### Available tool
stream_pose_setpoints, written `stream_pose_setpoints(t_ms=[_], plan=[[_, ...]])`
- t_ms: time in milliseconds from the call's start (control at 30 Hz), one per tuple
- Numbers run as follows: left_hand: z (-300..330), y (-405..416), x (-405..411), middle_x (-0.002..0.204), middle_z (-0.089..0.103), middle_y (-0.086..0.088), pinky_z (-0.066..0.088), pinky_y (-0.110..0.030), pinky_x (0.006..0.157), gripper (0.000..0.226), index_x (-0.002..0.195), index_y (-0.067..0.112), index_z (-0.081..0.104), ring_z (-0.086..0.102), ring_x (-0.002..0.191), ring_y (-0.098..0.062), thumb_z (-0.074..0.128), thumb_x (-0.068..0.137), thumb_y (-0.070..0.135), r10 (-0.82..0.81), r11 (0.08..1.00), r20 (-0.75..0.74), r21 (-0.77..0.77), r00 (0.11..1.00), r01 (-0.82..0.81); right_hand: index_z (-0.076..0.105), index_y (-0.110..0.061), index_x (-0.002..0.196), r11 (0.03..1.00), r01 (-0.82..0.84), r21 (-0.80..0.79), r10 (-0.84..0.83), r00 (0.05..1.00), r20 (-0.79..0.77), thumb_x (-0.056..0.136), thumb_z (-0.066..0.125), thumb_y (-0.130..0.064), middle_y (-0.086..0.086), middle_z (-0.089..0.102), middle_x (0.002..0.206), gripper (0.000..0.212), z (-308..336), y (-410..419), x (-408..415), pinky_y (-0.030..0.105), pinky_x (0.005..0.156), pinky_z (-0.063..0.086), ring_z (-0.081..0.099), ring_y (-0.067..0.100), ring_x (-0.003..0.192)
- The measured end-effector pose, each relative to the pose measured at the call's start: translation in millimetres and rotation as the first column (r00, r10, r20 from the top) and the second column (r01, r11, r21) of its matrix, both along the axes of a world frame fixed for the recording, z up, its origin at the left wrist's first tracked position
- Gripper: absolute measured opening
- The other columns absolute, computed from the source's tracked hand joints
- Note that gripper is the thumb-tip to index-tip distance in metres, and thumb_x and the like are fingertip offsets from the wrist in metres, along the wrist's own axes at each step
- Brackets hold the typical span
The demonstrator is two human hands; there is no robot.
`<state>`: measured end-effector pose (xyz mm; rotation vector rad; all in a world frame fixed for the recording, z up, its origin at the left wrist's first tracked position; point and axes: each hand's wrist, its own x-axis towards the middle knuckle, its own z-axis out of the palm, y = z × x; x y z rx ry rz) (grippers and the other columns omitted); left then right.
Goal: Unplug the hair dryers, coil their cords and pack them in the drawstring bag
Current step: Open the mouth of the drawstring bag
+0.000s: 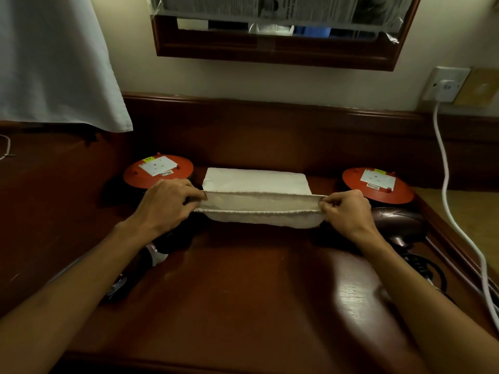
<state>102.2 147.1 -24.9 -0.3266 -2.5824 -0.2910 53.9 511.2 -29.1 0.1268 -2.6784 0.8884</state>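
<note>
Cream drawstring bag mid-tabletop: left hand and right hand each pinch its mouth rim; spread wide, keep both grips even before loading dryers.

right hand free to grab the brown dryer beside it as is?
Probably not yet. The right hand pinches one end of the drawstring bag, the left hand the other. The brown hair dryer lies just beside it, unobstructed, once it lets go.

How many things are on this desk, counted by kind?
Red cable reels: 2
Hair dryers: 2
Drawstring bag, its mouth gripped at each end by the left hand and right hand: 1
Total: 5
</note>
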Motion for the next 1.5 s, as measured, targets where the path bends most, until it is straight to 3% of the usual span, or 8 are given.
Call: stream_pose_setpoints(t_ms=[367,567,700,933,1067,1267,1400,1500], plan=[[0.5,4.2,-5.9,0.103,0.073,-0.005,0.054,-0.040,0.086,0.030,0.123,0.018,0.075,0.066,0.098,-0.023,0.069,0.094,0.017,0.062,0.998,0.018,-0.019,0.998,-0.062,0.073,-0.011,0.114,0.864,0.154,0.479,-0.108,0.987,-0.122,0.093,0.063,-0.013,0.010,0.058,0.121,0.023,12.6,-18.5,11.4,0.044,0.096,0.030,0.045,0.031,0.117],[7.4,6.1,-5.7,0.098,0.074,0.000,0.055,-0.036,0.081,0.032,0.118,0.019,0.078,0.065,0.089,-0.016,0.069,0.088,0.010,0.025,0.998,0.071,0.056,0.997,-0.029,0.081,-0.011,0.098,0.949,0.164,0.268,-0.157,0.986,-0.047,0.089,0.063,-0.007,0.008,0.071,0.097,0.020,7.7,-8.5,12.4,0.041,0.093,0.030,0.054,0.025,0.098],[-1.1,-8.0,6.4,0.097,0.076,0.005,0.057,-0.030,0.081,0.031,0.110,0.019,0.081,0.068,0.086,-0.008,0.078,0.084,0.004,-0.156,0.981,0.147,0.134,0.977,0.137,0.081,-0.006,0.098,0.994,0.035,0.106,-0.039,0.999,0.031,0.089,0.072,-0.007,0.009,0.078,0.102,0.013,-0.6,7.8,31.4,0.042,0.097,0.052,0.067,0.022,0.090],[-17.4,-12.0,12.3,0.107,0.079,0.001,0.053,-0.029,0.089,0.033,0.113,0.020,0.079,0.069,0.093,-0.009,0.080,0.084,0.006,-0.169,0.982,0.129,0.111,0.977,0.155,0.082,-0.011,0.102,0.984,0.043,0.175,-0.029,0.996,-0.078,0.089,0.070,-0.006,0.008,0.079,0.105,0.018,-26.8,22.3,39.7,0.053,0.099,0.051,0.072,0.030,0.099],[-22.4,-9.2,14.1,0.095,0.078,0.000,0.051,-0.034,0.082,0.034,0.115,0.030,0.078,0.056,0.076,-0.004,0.081,0.085,0.015,-0.094,0.993,0.149,0.089,0.984,0.081,0.081,-0.019,0.104,0.962,0.118,0.248,-0.105,0.992,-0.067,0.094,0.064,-0.012,0.003,0.079,0.108,0.021,-30.3,25.0,36.5,0.042,0.095,0.033,0.067,0.030,0.103],[-27.2,1.2,31.6,0.123,0.073,0.012,0.042,-0.050,0.110,0.025,0.104,0.037,0.080,0.063,0.121,-0.014,0.081,0.081,0.029,-0.035,0.999,0.236,-0.020,0.971,0.041,0.082,-0.026,0.099,0.983,-0.056,0.173,0.025,0.984,0.174,0.091,0.072,-0.021,-0.011,0.078,0.096,0.014,-16.5,28.7,45.4,0.052,0.104,0.044,0.070,0.019,0.093],[-17.6,14.6,43.9,0.131,0.066,0.018,0.038,-0.045,0.110,0.015,0.089,0.043,0.079,0.054,0.124,-0.008,0.069,0.077,0.042,-0.194,0.977,0.331,0.147,0.923,0.152,0.082,-0.028,0.097,0.977,-0.208,-0.050,0.214,0.962,0.169,0.087,0.078,-0.020,-0.015,0.075,0.096,0.013,9.7,53.6,69.9,0.029,0.088,0.054,0.069,0.001,0.089],[-19.2,43.8,46.0,0.117,0.071,0.017,0.046,-0.033,0.103,0.012,0.093,0.037,0.081,0.062,0.110,-0.002,0.077,0.083,0.032,-0.295,0.926,0.292,0.321,0.910,0.197,0.077,-0.020,0.112,0.998,-0.046,0.045,0.042,0.995,0.086,0.090,0.073,-0.017,0.001,0.072,0.109,0.022,15.4,76.3,75.4,0.034,0.087,0.053,0.066,0.016,0.100]])
